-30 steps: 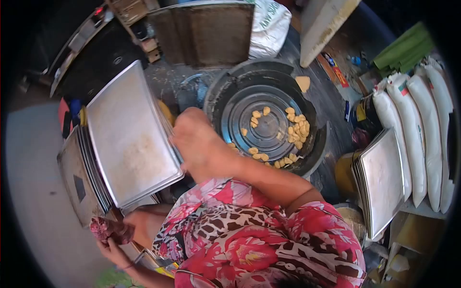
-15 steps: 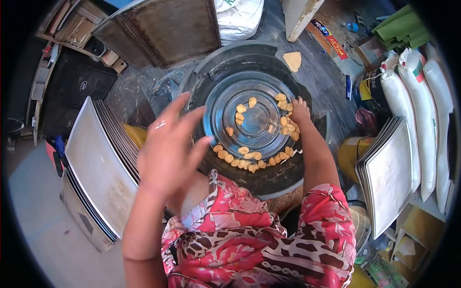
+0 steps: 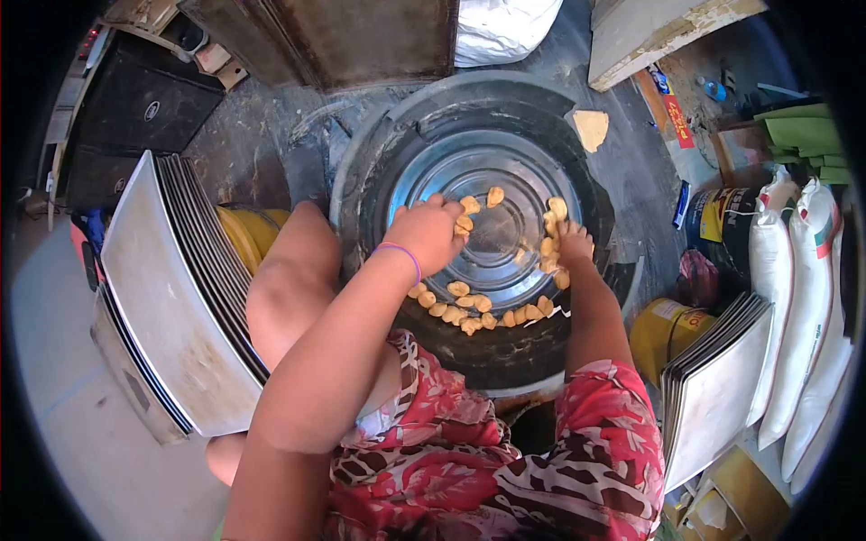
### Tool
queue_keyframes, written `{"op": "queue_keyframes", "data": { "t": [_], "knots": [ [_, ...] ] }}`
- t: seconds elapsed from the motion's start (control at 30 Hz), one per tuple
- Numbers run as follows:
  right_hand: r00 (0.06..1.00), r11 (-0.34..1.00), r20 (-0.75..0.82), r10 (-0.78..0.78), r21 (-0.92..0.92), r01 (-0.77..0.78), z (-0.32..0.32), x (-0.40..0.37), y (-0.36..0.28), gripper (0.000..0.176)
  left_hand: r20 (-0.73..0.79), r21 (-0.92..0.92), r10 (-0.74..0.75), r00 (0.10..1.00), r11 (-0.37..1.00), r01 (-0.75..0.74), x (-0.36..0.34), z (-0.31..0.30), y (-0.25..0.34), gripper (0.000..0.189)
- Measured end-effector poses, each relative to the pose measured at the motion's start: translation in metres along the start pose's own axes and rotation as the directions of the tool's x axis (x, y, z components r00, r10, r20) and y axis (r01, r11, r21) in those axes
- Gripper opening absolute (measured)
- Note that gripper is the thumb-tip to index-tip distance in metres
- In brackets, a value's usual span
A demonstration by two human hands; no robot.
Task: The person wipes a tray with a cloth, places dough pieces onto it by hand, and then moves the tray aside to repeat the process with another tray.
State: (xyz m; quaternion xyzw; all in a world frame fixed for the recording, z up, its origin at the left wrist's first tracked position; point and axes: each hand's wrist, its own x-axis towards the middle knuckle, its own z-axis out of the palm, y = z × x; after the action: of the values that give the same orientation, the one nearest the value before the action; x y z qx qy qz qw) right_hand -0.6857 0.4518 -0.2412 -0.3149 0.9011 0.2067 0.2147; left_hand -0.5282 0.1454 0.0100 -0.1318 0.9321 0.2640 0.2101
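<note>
A round black tub (image 3: pixel 361 194) stands on the floor between my knees, with a shiny ringed metal base (image 3: pixel 487 158) inside it. Small golden, flat round pieces that look like biscuits or dough (image 3: pixel 451 314) lie in a curved row along its near side and in clusters left and right. My left hand (image 3: pixel 424 236), with a purple band at the wrist, reaches down inside, fingers bent and apart beside the left cluster (image 3: pixel 467 209); its fingertips are partly hidden. On the right, my right hand (image 3: pixel 575 243) touches the right cluster (image 3: pixel 557 209) with its fingers apart.
Stacked metal trays stand on the left (image 3: pixel 180 307) and on the right (image 3: pixel 717 388). White sacks (image 3: pixel 794 298) lean at the far right near a yellow bucket (image 3: pixel 663 329). A pale broken piece (image 3: pixel 591 131) lies beyond the tub's rim. Dark panels (image 3: pixel 361 45) stand behind.
My left hand has come down from the air at the left into the tub, beside the left cluster. My right hand has shifted slightly nearer me along the right cluster. The view has also shifted.
</note>
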Motion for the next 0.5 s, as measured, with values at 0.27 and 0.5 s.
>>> {"op": "queue_keyframes", "data": {
  "t": [0.27, 0.5],
  "knots": [
    [0.897, 0.993, 0.429, -0.111, 0.094, 0.078, -0.029, -0.118, -0.066, 0.123, 0.117, -0.034, 0.057, 0.991, 0.998, -0.054, -0.006, 0.006, 0.001, 0.043],
    [0.990, 0.921, 0.028, -0.138, 0.371, 0.118, 0.034, -0.090, -0.059, 0.043, 0.177, -0.035, 0.025, 0.984, 0.999, -0.020, -0.014, 0.008, -0.005, 0.045]
  ]
}}
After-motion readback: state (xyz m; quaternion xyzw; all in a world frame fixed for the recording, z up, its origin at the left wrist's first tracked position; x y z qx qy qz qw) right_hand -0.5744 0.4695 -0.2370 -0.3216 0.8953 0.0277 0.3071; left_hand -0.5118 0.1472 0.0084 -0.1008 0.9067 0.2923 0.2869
